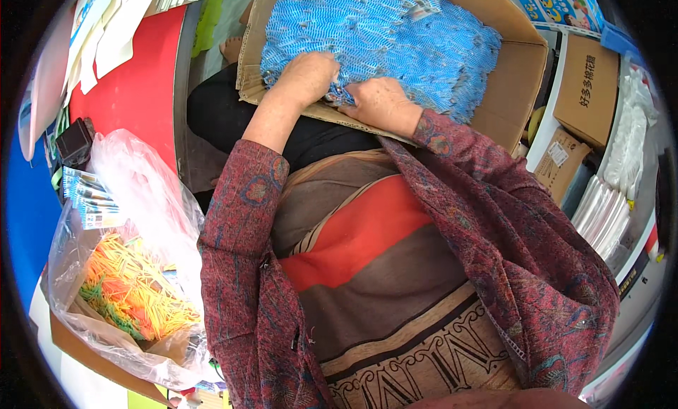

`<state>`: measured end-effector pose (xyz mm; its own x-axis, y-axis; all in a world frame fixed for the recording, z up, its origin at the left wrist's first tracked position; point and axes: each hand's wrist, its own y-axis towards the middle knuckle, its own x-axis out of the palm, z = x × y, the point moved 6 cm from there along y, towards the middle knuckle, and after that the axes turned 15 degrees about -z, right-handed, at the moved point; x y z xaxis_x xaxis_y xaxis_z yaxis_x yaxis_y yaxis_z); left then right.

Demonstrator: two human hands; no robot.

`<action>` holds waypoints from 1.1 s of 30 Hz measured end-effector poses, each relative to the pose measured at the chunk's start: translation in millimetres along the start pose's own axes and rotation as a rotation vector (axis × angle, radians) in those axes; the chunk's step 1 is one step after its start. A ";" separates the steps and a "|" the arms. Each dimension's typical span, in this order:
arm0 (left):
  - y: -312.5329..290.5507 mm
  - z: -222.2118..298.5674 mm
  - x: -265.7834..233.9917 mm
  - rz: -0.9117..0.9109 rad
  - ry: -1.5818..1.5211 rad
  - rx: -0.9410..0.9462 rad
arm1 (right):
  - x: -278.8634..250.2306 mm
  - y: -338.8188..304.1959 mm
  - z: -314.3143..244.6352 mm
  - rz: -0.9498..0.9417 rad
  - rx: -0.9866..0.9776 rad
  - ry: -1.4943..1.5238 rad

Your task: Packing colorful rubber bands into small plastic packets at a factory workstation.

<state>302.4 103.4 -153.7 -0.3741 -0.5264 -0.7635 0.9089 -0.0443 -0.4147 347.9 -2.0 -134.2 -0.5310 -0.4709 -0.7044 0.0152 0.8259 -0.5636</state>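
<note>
An open cardboard box (510,102) sits in front of me, filled with blue-and-white mesh netting (381,45) dotted with small silvery bits. Over the box's near edge reaches my left hand (305,78), its fingers curled down into the netting. Close beside it on the right, my right hand (381,104) is closed too, thumb and fingers pressed on the same netting. A small gap separates the two hands, and a bunched bit of netting shows there. Most of the fingertips are hidden by the hands and the mesh.
At left, a clear plastic bag (74,303) holds orange, yellow and green strands (141,289), with blue-and-white packets (90,200) beside them. A red panel (138,91) stands behind. On the right, a shelf carries a closed brown carton (585,84) and stacked clear plastic sleeves (604,218).
</note>
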 end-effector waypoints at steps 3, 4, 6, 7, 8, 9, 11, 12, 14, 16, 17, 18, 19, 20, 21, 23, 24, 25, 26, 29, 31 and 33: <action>-1.2 -1.4 2.3 -0.006 0.004 0.015 | 6.2 7.6 -1.3 -0.033 -0.017 -0.029; -1.1 -1.2 2.4 -0.010 0.010 0.023 | 8.8 11.3 -1.6 -0.047 -0.025 -0.041; 0.2 -1.1 2.7 -0.002 0.024 0.022 | 17.8 26.6 -2.2 -0.074 -0.015 -0.044; 1.2 -0.8 3.2 0.006 0.039 0.019 | 23.5 34.8 -2.3 -0.102 -0.007 -0.047; 0.6 -1.7 5.6 0.014 0.053 0.013 | 28.2 38.2 -3.5 -0.130 -0.001 -0.049; 0.6 -2.5 7.8 0.017 0.056 0.011 | 30.5 38.0 -3.2 -0.126 -0.003 -0.052; 0.8 -9.7 14.5 -0.027 0.037 -0.064 | 31.4 35.7 -3.8 -0.088 -0.036 -0.003; -1.1 -14.6 17.8 -0.049 0.027 -0.104 | 31.2 34.4 -4.7 -0.070 -0.055 0.020; -10.1 -8.4 3.4 0.019 -0.031 -0.098 | 21.0 24.8 -1.2 -0.100 -0.056 0.047; -26.9 -0.8 -15.6 0.144 -0.146 -0.077 | 11.8 13.2 0.2 -0.160 -0.050 0.110; -35.1 4.6 -23.8 0.151 -0.145 -0.082 | 8.4 8.7 -2.7 -0.159 -0.055 0.104; -51.8 8.7 -41.7 0.297 -0.193 -0.084 | 3.9 5.4 -8.3 -0.141 -0.041 0.057; -65.4 13.4 -54.0 0.442 -0.245 -0.076 | 2.0 1.6 -10.3 -0.124 -0.016 0.011; -78.6 17.1 -61.7 0.587 -0.296 -0.066 | 0.5 0.3 -10.8 -0.107 0.010 -0.035; -85.5 22.1 -62.7 0.595 -0.293 -0.071 | 4.1 3.5 -9.7 -0.105 0.003 -0.041; -98.2 28.9 -64.7 0.647 -0.339 -0.076 | 25.8 18.7 1.4 -0.112 0.004 -0.044; -104.0 30.7 -65.7 0.676 -0.361 -0.080 | 29.4 24.5 3.1 -0.114 0.001 -0.047; -108.4 34.0 -66.8 0.688 -0.356 -0.082 | 31.4 25.6 7.8 -0.109 -0.005 -0.057; -115.6 38.2 -66.0 0.682 -0.378 -0.069 | 30.8 20.6 9.6 -0.063 -0.040 0.001; -141.9 50.6 -63.1 0.684 -0.422 -0.052 | 9.5 -6.8 19.1 0.165 -0.144 0.273; -179.6 56.7 -63.4 0.758 -0.475 -0.106 | -10.6 -30.1 34.1 0.377 -0.104 0.458; -209.8 55.0 -65.5 0.825 -0.456 -0.176 | 13.2 -27.1 89.2 0.401 0.035 0.548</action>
<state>146.4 100.6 10.6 0.5133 -0.6161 -0.5975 0.7991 0.5970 0.0710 416.0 -58.3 -166.7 -0.8313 0.1023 -0.5464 0.3228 0.8890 -0.3247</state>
